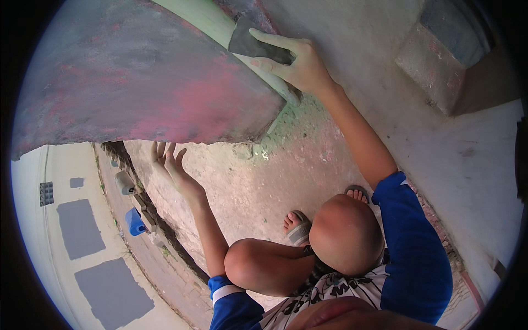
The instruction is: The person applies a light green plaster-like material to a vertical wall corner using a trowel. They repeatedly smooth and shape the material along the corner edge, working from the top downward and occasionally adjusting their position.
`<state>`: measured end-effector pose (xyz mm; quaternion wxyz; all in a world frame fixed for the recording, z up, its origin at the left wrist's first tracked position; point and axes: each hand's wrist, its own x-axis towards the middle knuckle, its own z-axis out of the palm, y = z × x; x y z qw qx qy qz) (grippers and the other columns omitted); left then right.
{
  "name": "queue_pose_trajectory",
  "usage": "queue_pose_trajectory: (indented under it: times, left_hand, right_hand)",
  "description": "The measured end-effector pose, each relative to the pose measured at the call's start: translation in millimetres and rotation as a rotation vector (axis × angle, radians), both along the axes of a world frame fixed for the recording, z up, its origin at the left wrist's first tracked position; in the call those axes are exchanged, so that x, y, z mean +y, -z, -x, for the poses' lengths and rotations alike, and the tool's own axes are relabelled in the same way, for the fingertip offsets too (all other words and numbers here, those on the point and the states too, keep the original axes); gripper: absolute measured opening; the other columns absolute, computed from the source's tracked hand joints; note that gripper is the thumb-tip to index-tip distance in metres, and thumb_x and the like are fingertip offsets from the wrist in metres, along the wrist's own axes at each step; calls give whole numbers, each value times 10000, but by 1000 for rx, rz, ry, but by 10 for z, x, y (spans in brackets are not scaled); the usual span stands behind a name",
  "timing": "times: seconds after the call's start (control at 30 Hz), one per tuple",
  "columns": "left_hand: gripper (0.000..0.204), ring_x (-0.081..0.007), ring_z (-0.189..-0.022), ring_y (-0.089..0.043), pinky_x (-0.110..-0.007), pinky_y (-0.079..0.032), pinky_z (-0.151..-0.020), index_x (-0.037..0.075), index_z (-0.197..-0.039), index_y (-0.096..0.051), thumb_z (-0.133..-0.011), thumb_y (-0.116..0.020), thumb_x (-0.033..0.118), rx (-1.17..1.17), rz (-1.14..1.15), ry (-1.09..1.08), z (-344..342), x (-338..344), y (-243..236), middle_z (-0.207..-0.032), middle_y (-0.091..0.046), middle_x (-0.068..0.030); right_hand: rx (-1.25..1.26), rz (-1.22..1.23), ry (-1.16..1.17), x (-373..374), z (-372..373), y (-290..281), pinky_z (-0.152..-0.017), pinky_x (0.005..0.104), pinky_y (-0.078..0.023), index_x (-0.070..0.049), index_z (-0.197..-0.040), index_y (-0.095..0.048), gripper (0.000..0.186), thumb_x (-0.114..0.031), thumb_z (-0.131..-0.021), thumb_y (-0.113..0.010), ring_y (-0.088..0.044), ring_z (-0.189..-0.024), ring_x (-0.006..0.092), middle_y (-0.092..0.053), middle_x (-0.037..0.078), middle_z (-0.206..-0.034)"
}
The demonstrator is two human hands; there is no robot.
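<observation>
My right hand (300, 63) grips a dark grey block (254, 39), which looks like a sanding sponge. Its face rests against a long, rounded, pale green strip (206, 22) along the edge of a big grey slab (126, 66) smeared with pink. My left hand (179, 168) is at the slab's rough lower edge, fingers stretched upward and apart, holding nothing. The fingertips meet that edge or reach just behind it; I cannot tell which.
Under me lies a dusty concrete floor (242, 181) with green powder (300, 126) below the strip's end. A pale wall (473, 148) stands at right, with a blocky ledge (432, 69). Beyond the floor's edge at left are a blue container (135, 221) and a lane (140, 231).
</observation>
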<state>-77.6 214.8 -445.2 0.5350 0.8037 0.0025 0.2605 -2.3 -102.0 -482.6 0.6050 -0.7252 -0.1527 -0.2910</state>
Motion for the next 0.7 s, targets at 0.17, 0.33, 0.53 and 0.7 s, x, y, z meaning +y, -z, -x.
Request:
queue_pose_trajectory:
  times: [0.17, 0.33, 0.53, 0.7]
  left_hand:
    - [582, -320, -1382, -491, -488, -452, -1091, 29, -1550, -347, -1065, -371, 352, -116, 77, 10, -151, 259, -175, -1528, -438, -200]
    - [644, -326, -1418, -449, -526, -410, -1136, 21, -1553, -350, -1048, -348, 421, -136, 145, 43, -234, 96, -294, -1554, -426, -196]
    - [670, -314, -1438, -435, -537, -377, -1156, -2, -1536, -411, -1044, -323, 443, -249, 102, 53, -409, 325, -576, -1533, -470, -203]
    - [637, -289, -1402, -476, -487, -431, -1104, -24, -1523, -408, -1066, -322, 412, -306, 244, -12, -1008, 466, -1007, -1494, -496, -185]
  right_hand:
    - [-89, -5, 31, 124, -6, -163, -949, 307, -555, -77, -1370, -687, 537, -215, -877, -849, -707, -1048, 135, -768, 163, -1192]
    - [15, 35, -13, 43, 60, -442, -961, 308, -555, -50, -1372, -678, 538, -215, -887, -841, -710, -1091, 152, -760, 160, -1214]
    - [49, 0, -39, 42, 114, -47, -1010, 305, -524, -41, -1401, -654, 559, -223, -903, -832, -676, -1112, 148, -727, 155, -1294]
    - [-15, -112, -121, 76, -77, -874, -1085, 332, -487, -22, -1412, -638, 589, -246, -904, -833, -622, -1262, 195, -682, 163, -1365]
